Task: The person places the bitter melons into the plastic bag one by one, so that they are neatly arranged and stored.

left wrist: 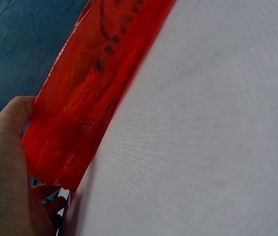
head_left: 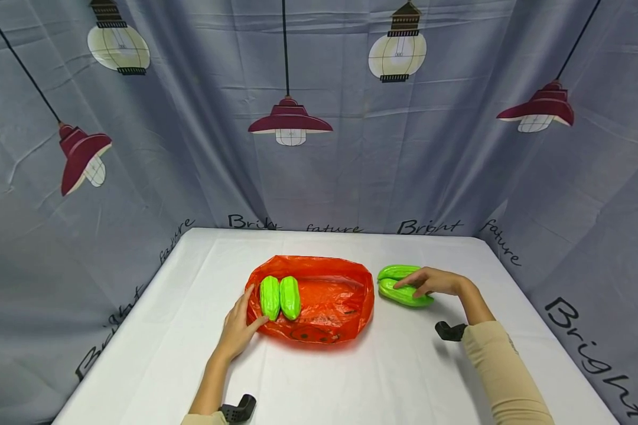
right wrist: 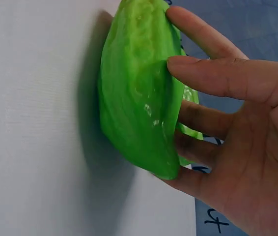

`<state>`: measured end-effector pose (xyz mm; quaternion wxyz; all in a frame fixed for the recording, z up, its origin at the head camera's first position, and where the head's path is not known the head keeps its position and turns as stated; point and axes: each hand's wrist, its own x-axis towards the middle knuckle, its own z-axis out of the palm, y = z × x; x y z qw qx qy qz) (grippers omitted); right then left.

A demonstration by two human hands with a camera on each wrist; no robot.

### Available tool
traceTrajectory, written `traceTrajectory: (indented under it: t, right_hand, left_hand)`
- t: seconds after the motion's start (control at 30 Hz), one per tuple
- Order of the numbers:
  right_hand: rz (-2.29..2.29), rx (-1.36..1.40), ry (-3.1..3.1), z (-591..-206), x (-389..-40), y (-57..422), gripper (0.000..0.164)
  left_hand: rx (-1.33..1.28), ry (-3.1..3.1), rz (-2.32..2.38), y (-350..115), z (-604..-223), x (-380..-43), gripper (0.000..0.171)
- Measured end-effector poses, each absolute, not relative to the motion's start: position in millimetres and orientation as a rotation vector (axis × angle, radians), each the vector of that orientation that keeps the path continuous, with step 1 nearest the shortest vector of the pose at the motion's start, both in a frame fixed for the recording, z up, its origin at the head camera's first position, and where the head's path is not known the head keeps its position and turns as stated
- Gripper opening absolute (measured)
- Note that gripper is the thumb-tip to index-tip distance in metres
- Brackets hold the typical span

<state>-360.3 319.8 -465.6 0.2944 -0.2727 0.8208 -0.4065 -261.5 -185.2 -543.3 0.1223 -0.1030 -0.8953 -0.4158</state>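
A red plastic bag (head_left: pixel 326 330) lies spread wide, its mouth facing up, with two green bitter melons, one on the left (head_left: pixel 269 298) and one beside it (head_left: pixel 290 298), inside its left end. My left hand (head_left: pixel 237 330) rests against the bag's left end, fingers along the outer side and thumb at the front rim. In the left wrist view the thumb touches the red plastic (left wrist: pixel 75 113). My right hand (head_left: pixel 440 281) grips the nearer of two bitter melons (head_left: pixel 404 293) right of the bag, thumb on one side and fingers round the other. Behind it lies another bitter melon (head_left: pixel 396 271).
Everything lies on a table with a white cloth (head_left: pixel 319 389). A grey-blue curtain (head_left: pixel 345 177) printed with lamps and lettering hangs behind and along both sides. Black wrist mounts sit on the left wrist (head_left: pixel 239 408) and right wrist (head_left: pixel 449 332).
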Motion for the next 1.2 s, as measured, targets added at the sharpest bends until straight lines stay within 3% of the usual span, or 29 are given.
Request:
traceTrajectory:
  t: [0.53, 1.2]
  right_hand:
    - [-1.143, -0.701, 2.207, -477.4, -350.1, 316.5, 0.050]
    - [-1.283, -0.817, 2.406, -484.5, -309.1, 303.1, 0.053]
  left_hand:
    - [-0.304, -2.609, -1.210, -185.4, -541.5, -261.7, 0.081]
    - [-0.303, -2.604, -1.204, -186.0, -543.9, -259.6, 0.082]
